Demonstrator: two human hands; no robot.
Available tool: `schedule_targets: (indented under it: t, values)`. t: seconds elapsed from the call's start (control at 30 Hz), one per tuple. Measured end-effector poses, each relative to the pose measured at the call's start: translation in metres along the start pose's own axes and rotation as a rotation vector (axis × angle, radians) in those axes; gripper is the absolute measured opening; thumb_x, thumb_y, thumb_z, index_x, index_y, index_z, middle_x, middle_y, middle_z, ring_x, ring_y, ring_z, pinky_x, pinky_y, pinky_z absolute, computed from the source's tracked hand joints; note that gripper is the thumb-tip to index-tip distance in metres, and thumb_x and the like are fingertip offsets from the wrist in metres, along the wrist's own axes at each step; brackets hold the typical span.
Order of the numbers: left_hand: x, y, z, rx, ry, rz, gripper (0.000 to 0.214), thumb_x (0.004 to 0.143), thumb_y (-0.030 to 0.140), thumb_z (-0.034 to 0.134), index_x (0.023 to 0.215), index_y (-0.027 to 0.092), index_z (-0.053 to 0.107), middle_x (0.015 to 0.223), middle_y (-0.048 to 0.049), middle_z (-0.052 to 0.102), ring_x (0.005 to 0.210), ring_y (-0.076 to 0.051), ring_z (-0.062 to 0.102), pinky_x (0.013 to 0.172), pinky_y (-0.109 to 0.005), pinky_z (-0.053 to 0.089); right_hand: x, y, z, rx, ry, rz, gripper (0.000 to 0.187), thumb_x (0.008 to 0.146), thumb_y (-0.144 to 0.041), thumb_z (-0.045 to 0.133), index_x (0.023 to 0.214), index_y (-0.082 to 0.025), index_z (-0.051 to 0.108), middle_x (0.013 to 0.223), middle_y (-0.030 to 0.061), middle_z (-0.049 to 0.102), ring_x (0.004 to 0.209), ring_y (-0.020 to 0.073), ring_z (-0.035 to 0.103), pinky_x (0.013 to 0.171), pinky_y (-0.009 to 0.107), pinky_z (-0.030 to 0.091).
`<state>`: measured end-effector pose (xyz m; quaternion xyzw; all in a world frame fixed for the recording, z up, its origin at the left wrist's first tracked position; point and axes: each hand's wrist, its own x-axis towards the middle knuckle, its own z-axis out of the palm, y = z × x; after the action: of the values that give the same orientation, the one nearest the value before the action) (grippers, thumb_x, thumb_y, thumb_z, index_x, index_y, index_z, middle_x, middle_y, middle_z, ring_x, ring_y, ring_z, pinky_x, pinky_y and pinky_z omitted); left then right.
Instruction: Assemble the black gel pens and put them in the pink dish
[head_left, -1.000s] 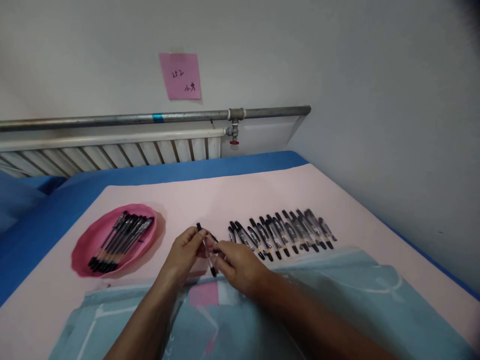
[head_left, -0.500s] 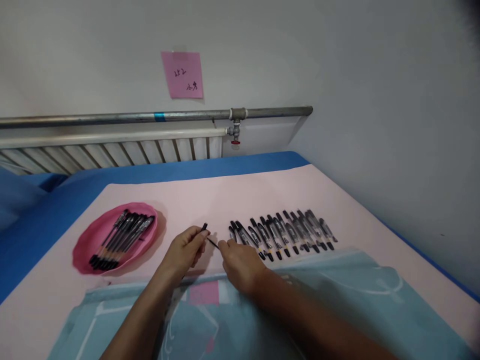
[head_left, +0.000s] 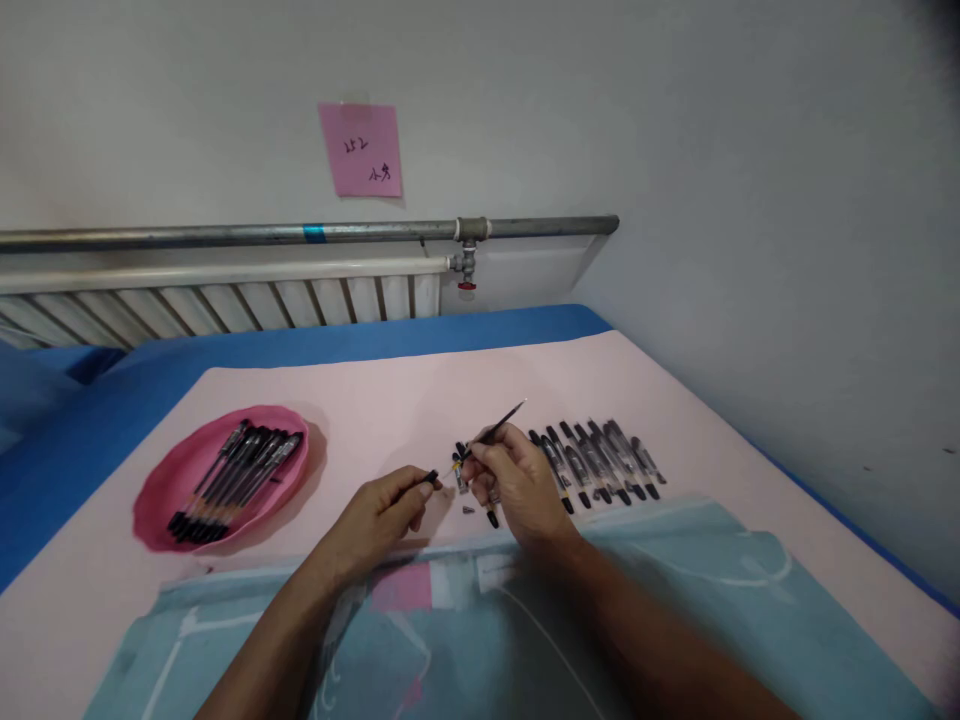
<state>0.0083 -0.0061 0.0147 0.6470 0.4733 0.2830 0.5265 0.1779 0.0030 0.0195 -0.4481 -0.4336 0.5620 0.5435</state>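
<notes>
My left hand is closed in a pinch around a short black pen part, whose end shows past the fingertips. The rest of that part is hidden by the fingers. To its right, my right hand holds a slim dark pen refill between thumb and fingers, its pale tip pointing up and right. The refill's lower end reaches toward the left fingertips. Beyond the right hand lies a row of black-capped pens, partly covered by that hand. A small clear-dark piece rests on the table between the hands.
On the left stands a pink scalloped dish with several black pens in it. Pink sheeting covers the table over a blue edge. A teal printed cloth lies along the front. A radiator and pipe run along the wall.
My right hand has moved up and right, and the refill in it now points up and right. My left hand has shifted slightly right and down, still gripping the black part.
</notes>
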Motion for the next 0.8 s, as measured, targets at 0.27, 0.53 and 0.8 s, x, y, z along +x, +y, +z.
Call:
schedule_targets:
  t: [0.27,0.53,0.8]
  values:
    - [-0.004,0.007,-0.001,0.027,-0.028,0.000,0.025,0.082,0.038,0.042,0.071,0.018,0.054,0.057,0.0044,0.045,0.054,-0.010,0.039,0.050,-0.020,0.028,0.001,0.004,-0.001,0.042,0.014,-0.029,0.012,0.074,-0.027,0.053,0.075,-0.018,0.046,0.052,-0.0048,0.056,0.035,0.0056,0.043,0.034,0.017,0.033]
    - [-0.006,0.011,0.000,-0.020,-0.043,-0.031,0.024,0.081,0.036,0.043,0.068,0.018,0.050,0.057,0.0050,0.041,0.052,-0.009,0.035,0.049,-0.020,0.027,-0.001,0.004,-0.001,0.042,-0.011,-0.046,0.009,0.076,-0.025,0.052,0.076,-0.019,0.047,0.052,-0.0054,0.056,0.036,0.0059,0.043,0.035,0.017,0.032]
    - [-0.006,0.012,0.000,0.007,-0.033,-0.014,0.026,0.083,0.036,0.042,0.069,0.017,0.050,0.058,0.0045,0.042,0.053,-0.009,0.036,0.050,-0.020,0.027,-0.004,0.001,-0.001,-0.011,-0.021,-0.091,0.007,0.076,-0.024,0.052,0.076,-0.018,0.048,0.053,-0.0054,0.056,0.037,0.0056,0.044,0.036,0.017,0.033]
